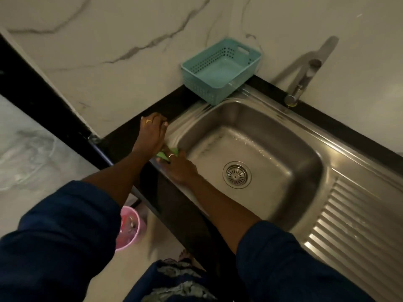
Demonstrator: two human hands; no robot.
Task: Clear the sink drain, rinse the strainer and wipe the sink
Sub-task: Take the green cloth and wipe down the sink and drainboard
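Right hand (pixel 177 165) presses green sponge (pixel 168 153) on sink (pixel 305 149) rim; left hand (pixel 152 129) flat, empty, just beyond. Risk: sponge slips off wet edge, grit reaches strainer (pixel 236 174).

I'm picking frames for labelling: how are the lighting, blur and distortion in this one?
Head view: dim overall, sleeves nearly black; motion blur smears the right hand and the green cloth on the sink rim; the strainer stays fairly sharp; soft glare on the drainboard ridges; the tap casts a shadow on the wall; wide-angle bending of counter edges.
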